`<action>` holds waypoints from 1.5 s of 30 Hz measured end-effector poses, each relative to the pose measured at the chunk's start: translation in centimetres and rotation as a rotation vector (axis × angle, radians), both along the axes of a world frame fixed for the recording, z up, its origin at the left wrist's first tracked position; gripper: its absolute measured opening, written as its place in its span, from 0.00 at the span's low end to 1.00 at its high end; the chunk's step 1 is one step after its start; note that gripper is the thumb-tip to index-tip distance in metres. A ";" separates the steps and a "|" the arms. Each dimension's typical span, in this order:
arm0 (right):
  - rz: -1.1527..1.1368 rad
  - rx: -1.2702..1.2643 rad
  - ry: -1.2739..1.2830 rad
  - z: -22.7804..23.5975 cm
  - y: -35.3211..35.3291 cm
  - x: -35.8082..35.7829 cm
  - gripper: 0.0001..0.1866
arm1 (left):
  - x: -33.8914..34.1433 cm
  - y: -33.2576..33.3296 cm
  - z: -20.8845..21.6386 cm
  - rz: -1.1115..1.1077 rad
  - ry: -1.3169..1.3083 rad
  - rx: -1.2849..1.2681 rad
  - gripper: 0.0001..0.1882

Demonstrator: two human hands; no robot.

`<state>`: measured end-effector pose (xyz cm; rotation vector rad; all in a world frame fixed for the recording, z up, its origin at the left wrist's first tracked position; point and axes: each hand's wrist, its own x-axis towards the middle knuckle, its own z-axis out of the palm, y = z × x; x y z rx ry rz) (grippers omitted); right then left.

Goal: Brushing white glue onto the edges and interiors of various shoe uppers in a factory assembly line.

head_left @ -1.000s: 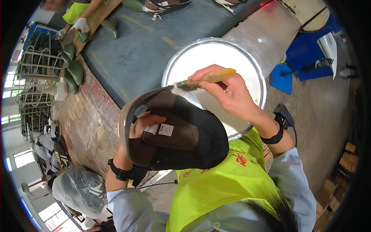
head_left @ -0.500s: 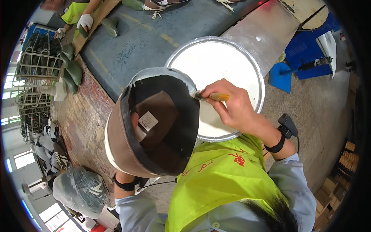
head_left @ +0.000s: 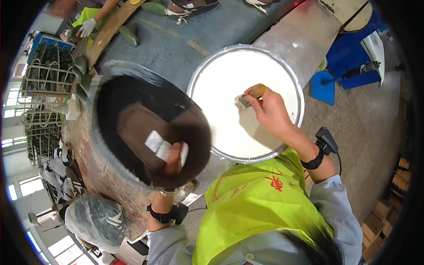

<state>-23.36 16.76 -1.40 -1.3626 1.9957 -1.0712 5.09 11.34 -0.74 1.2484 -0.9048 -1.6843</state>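
Observation:
My left hand (head_left: 173,159) grips a brown shoe upper (head_left: 150,132), its fingers reaching inside beside a white label. The upper has a dark lining and a pale-smeared rim, and it is blurred by motion. My right hand (head_left: 271,110) pinches a short brush by its yellowish handle (head_left: 257,90). The brush's bristles (head_left: 241,102) point at the white liquid (head_left: 221,88) in a round metal-rimmed pan (head_left: 301,99). Whether they touch the surface I cannot tell.
A grey work surface (head_left: 172,53) with brown shoes (head_left: 190,6) and green shoe lasts (head_left: 129,34) extends ahead. Racks of lasts (head_left: 48,79) and a plastic-wrapped bundle (head_left: 97,221) are at left. A co-worker's gloved hand (head_left: 87,27) is far left; a blue paddle-shaped piece (head_left: 322,88) is at right.
The brush has left the upper's rim and moved right and slightly down over the white liquid. The upper has swung left and tilted, showing more of its inside.

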 end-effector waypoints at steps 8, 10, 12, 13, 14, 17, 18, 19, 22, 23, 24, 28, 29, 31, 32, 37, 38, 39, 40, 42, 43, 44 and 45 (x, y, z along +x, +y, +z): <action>-0.068 -0.427 -0.635 4.3 -2.3 1.3 0.08 | -1.3 0.6 0.8 -0.282 -0.225 -0.056 0.13; -0.116 -0.557 -0.661 5.1 -3.2 1.3 0.09 | -2.4 1.0 1.6 -0.321 -0.260 -0.064 0.17; -0.136 -0.561 -0.712 4.4 -3.1 1.4 0.09 | -3.2 0.5 1.8 -0.322 -0.228 -0.099 0.14; -0.156 -0.460 -0.741 3.8 -2.5 1.6 0.10 | -3.0 0.1 1.4 -0.342 -0.240 -0.104 0.15; -0.175 -0.359 -0.767 3.0 -1.9 1.7 0.10 | -3.2 -0.5 1.3 -0.360 -0.250 -0.109 0.15; -0.211 -0.290 -0.874 1.1 0.2 2.9 0.10 | -3.8 -2.4 -0.1 -0.310 -0.306 -0.077 0.14; -0.239 -0.262 -0.931 0.7 0.7 3.1 0.10 | -3.9 -2.9 -0.7 -0.273 -0.240 -0.130 0.14; -0.214 -0.226 -0.919 0.4 1.3 3.1 0.10 | -4.7 -3.2 0.1 -0.271 -0.232 -0.180 0.12; -0.061 -0.179 -0.671 0.8 1.5 2.4 0.10 | -5.4 -3.8 0.5 -0.257 -0.300 -0.319 0.11; -0.067 -0.176 -0.675 1.2 1.2 2.4 0.10 | -5.5 -3.8 0.7 -0.257 -0.295 -0.350 0.11; -0.088 -0.288 -0.665 2.0 0.5 2.6 0.09 | -5.6 -3.8 0.5 -0.263 -0.299 -0.345 0.11; -0.076 -0.444 -0.586 2.4 -0.9 2.7 0.08 | -6.1 -3.8 0.2 -0.241 -0.360 -0.477 0.11; -0.089 -0.373 -0.590 2.1 -0.7 2.7 0.08 | -6.0 -3.9 0.2 -0.230 -0.428 -0.560 0.11; -0.044 -0.298 -0.584 1.8 0.2 2.6 0.08 | -5.8 -4.4 -0.5 -0.182 -0.516 -0.717 0.12; -0.002 -0.226 -0.575 1.7 0.6 2.7 0.09 | -5.5 -5.5 -1.6 -0.172 -0.537 -0.837 0.14; 0.156 -0.136 -0.795 4.2 0.9 2.3 0.10 | -5.7 -8.7 -2.1 -0.266 -0.380 -1.041 0.23; 0.168 -0.130 -0.915 5.0 0.9 2.3 0.11 | -6.0 -9.1 -2.0 -0.284 -0.147 -0.938 0.23; 0.171 -0.138 -0.917 5.8 1.0 2.3 0.11 | -6.0 -9.3 -1.7 -0.299 0.082 -0.829 0.24; 0.185 -0.076 -1.038 6.2 1.0 2.2 0.11 | -6.2 -9.6 -1.9 -0.315 0.094 -0.805 0.23; 0.198 -0.018 -1.160 6.1 0.8 2.2 0.12 | -5.7 -9.8 -2.5 -0.326 -0.070 -0.842 0.23; 0.148 -0.046 -1.071 5.3 0.7 2.1 0.11 | -5.3 -9.4 -2.5 -0.343 -0.188 -0.851 0.22; 0.094 -0.075 -0.980 4.5 0.8 2.1 0.11 | -4.9 -8.7 -2.2 -0.364 -0.283 -0.854 0.22; 0.077 -0.101 -0.873 3.3 0.8 1.8 0.10 | -4.6 -7.7 -1.7 -0.379 -0.385 -0.850 0.22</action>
